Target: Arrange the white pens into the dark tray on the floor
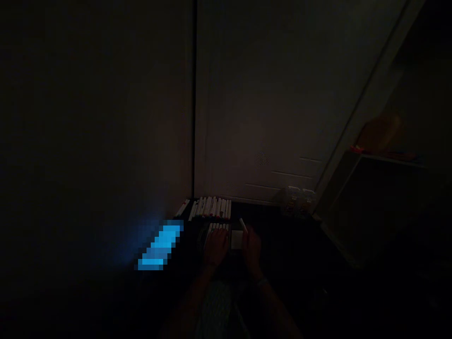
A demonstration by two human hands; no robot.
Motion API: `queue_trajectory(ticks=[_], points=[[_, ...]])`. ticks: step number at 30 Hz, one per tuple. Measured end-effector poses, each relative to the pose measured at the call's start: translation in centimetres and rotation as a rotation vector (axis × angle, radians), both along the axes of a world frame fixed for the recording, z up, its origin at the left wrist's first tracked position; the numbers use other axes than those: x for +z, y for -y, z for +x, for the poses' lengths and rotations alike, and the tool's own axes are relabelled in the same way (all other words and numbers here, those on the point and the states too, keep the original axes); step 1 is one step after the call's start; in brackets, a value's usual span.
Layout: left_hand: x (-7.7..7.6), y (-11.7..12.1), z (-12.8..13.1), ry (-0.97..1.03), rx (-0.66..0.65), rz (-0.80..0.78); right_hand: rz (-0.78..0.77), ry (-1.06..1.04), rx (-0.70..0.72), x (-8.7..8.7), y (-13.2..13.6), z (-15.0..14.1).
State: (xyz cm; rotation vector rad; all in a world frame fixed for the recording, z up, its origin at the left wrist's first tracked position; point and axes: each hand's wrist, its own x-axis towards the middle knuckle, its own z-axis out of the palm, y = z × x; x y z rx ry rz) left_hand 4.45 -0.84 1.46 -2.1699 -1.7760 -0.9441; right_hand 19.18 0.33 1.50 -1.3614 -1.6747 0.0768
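Note:
In dim light, my right hand (252, 245) is closed around a white marker (243, 224), which slants up and to the left out of the fingers. Just left of that hand lies a pale square piece, perhaps paper (236, 239). My left hand (216, 247) rests over a short row of white markers (215, 227), covering their lower ends; darkness hides whether its fingers grip one. Behind it, a larger row of white markers (210, 207) lies side by side on the dark table (275, 254).
A glowing blue screen, pixelated (160, 245), is at the left by the wall. Two clear containers (298, 202) stand at the back right. A dark cabinet (377, 202) with an orange object (381, 132) on top stands farther right. A pale wall (261, 108) rises behind.

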Motion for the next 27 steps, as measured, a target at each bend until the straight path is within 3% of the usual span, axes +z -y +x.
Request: queue_trajectory(ticks=[8,13,21,27], points=[[-1.5,-0.9,-0.2,-0.017,0.034,0.058,0.104,0.153,-0.094,1.1,1.1,0.0],[-2.8,-1.5,-0.2,-0.024,0.082,0.041,0.048,0.245,-0.155,1.4,1.3,-0.1],[-2.0,-1.0,0.2,-0.011,0.068,0.016,0.012,0.298,-0.014,1.2,1.1,-0.5],[-1.6,-0.9,0.7,-0.054,0.069,-0.017,0.012,0.462,0.049,0.5,0.7,-1.1]])
